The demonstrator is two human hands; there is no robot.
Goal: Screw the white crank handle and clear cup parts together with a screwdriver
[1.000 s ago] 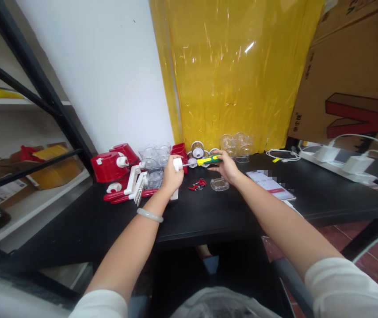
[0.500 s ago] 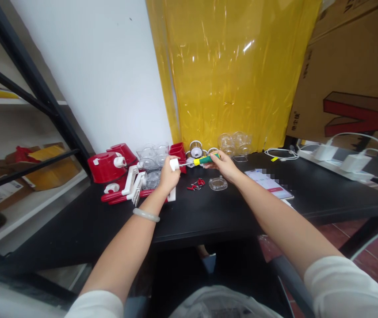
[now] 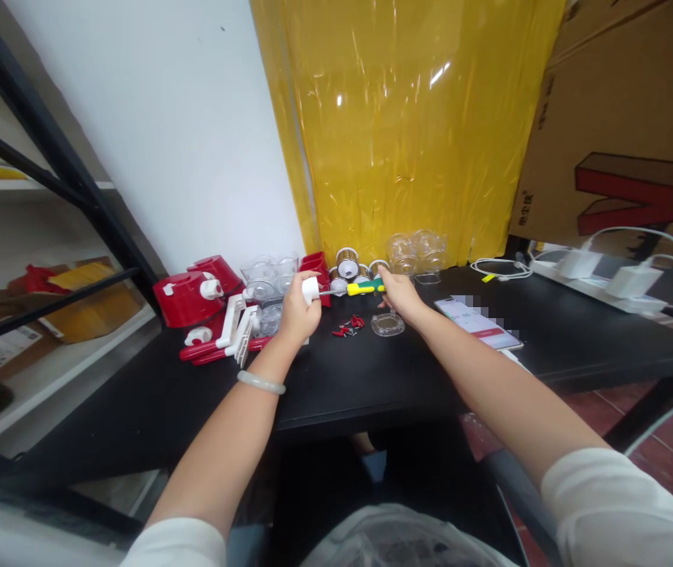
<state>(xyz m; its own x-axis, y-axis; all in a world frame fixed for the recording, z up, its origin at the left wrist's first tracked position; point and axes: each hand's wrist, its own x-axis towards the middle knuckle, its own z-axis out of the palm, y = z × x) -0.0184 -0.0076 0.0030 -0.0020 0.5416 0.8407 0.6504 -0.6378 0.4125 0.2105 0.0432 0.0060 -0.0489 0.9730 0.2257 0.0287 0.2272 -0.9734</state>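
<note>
My left hand [image 3: 299, 312] is closed around a small white plastic part [image 3: 311, 290], its round end facing right. In my right hand [image 3: 398, 293] is a screwdriver [image 3: 360, 289] with a yellow and green handle, held level. Its metal shaft points left and the tip meets the white part; whether it sits in a screw I cannot tell. Below the screwdriver lie small red pieces with screws [image 3: 349, 326] on the black table [image 3: 360, 386]. A clear plastic cover [image 3: 388, 324] rests just under my right hand.
Red housings [image 3: 186, 299] and white-and-red handles [image 3: 233, 331] stand at the left. Behind are clear cups [image 3: 416, 256], metal-rimmed drums [image 3: 347, 262] and a red part [image 3: 316, 265]. A phone [image 3: 478, 321] and a power strip [image 3: 599, 287] with cables lie to the right.
The screwdriver handle has come down slightly and lies more level, and my right hand's grip on it has shifted. The white part has turned a little. The camera view has tilted slightly.
</note>
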